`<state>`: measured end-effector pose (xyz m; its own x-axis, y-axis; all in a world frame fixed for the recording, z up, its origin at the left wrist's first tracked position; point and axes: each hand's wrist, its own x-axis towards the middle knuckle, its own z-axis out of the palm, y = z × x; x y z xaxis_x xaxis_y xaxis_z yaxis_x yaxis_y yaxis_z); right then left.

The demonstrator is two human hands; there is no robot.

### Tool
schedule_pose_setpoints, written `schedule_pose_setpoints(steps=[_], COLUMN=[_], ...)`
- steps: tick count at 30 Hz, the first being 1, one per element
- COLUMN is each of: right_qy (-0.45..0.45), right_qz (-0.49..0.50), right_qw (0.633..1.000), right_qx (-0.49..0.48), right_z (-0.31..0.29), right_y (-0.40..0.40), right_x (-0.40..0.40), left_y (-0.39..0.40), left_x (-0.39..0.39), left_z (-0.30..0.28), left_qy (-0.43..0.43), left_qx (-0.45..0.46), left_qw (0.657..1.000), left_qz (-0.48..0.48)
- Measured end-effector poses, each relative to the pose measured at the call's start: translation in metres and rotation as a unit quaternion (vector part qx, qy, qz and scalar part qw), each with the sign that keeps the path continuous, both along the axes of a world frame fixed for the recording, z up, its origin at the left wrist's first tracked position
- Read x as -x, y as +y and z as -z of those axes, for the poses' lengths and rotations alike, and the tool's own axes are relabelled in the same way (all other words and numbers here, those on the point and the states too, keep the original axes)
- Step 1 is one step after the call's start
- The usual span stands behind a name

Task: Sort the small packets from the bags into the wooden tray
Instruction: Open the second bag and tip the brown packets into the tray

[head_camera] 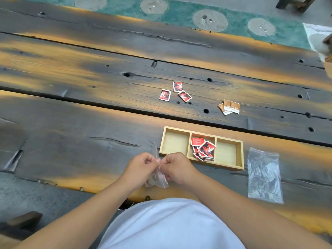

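Observation:
A wooden tray (240, 155) with three compartments lies on the table just beyond my hands. Its middle compartment holds several red packets (203, 148); the left and right compartments are bare. My left hand (142, 167) and my right hand (177, 167) both pinch the top of a small clear plastic bag (159, 180) that hangs between them near the tray's left front corner. Three red packets (177, 92) lie loose farther out on the table. A few brown packets (229, 106) sit to their right.
A second clear plastic bag (264, 175) lies flat to the right of the tray. The table is dark planks with holes and gaps (127, 74). A dark wooden block (23, 223) sits at the near left edge. Green patterned floor lies beyond the table.

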<state>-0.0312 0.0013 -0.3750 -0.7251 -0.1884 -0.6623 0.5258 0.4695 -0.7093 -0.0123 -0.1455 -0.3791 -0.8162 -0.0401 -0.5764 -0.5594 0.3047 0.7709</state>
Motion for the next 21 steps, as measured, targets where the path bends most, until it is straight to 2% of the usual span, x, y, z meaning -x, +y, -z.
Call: schedule_pose_setpoints(steps=[5, 12, 21], right_qy=[0.055, 0.043, 0.0], right_qz=[0.007, 0.056, 0.153], right_qw=[0.998, 0.997, 0.985], right_qx=[-0.026, -0.032, 0.08], right_z=[-0.016, -0.02, -0.022], right_y=[0.029, 0.078, 0.143], right_x=[-0.019, -0.047, -0.069], left_y=[0.031, 0.088, 0.144], left_x=[-0.01, -0.024, -0.023], left_z=[-0.017, -0.03, -0.028], left_qy=[0.013, -0.023, -0.059], left_qx=[0.014, -0.042, -0.053], left_qw=[1.0, 0.998, 0.994], left_qz=[0.013, 0.036, 0.075])
